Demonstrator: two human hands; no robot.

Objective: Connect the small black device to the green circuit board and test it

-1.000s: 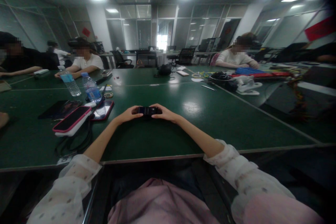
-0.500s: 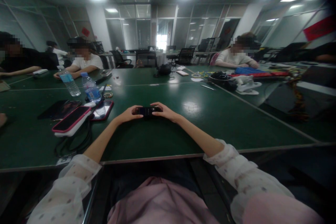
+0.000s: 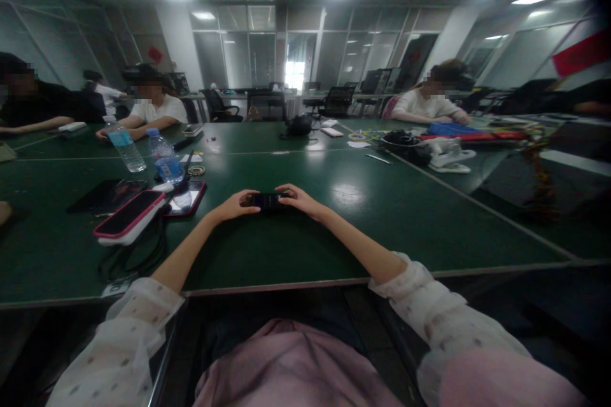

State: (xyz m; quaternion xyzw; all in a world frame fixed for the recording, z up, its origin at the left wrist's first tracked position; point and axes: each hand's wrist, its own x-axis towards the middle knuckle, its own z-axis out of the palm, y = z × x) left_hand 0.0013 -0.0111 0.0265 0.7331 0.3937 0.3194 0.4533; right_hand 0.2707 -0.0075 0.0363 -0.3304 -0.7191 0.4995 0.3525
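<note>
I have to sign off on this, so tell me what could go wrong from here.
The left hand and right hand hold the dark gadget near its ends; if one grip loosens, it might slip. The black cord lies beside the left forearm, so a sweep of that arm could snag it. The blue-capped bottle stands close to the red-edged phone and, if knocked, might topple onto it.

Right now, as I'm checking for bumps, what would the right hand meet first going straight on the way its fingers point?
The right hand holds the black device, so that comes first; beyond it, probably the left hand, though depth is unclear.
</note>
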